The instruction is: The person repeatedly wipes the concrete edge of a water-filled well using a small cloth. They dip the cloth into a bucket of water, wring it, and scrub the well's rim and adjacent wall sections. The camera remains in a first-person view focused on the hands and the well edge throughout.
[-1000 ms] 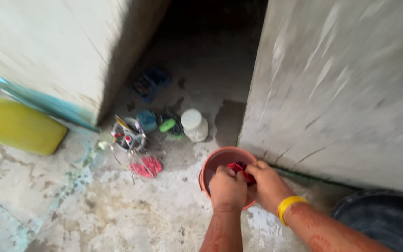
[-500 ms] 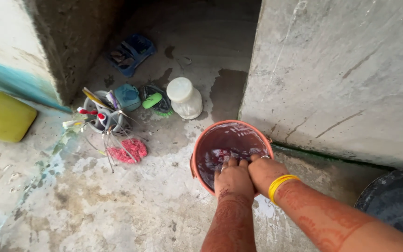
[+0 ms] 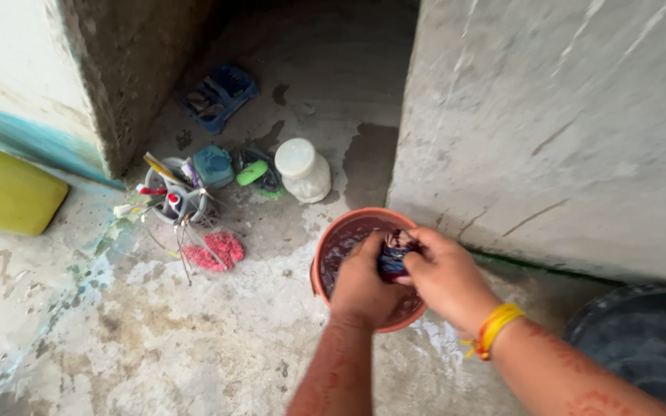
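Dark wet cloth (image 3: 395, 254): small bundle, blue-purple with red, held just above the terracotta-coloured basin (image 3: 333, 240), which stands on the concrete floor (image 3: 194, 347).

Left hand (image 3: 364, 281): grip pressed together around the near side of the cloth, knuckles over the basin.

Right hand (image 3: 445, 277): grip pinching the cloth's far side, fingers curled; yellow bangles (image 3: 495, 330) on the wrist.

Basin contents: dark, purplish water; the cloth is soaked and bunched between both hands, so washing looks under way, wringing not finished. No washed pieces can be seen laid out.

Left of the basin: pink scrubber (image 3: 221, 250), a metal cup of toothbrushes (image 3: 175, 202), a white lidded jar (image 3: 304, 169), a green soap (image 3: 252, 172).

Further left of the basin: yellow container (image 3: 5, 192).

Behind the basin: grey concrete wall (image 3: 549, 115).

Right of the basin: rim of a black tub (image 3: 634, 339).
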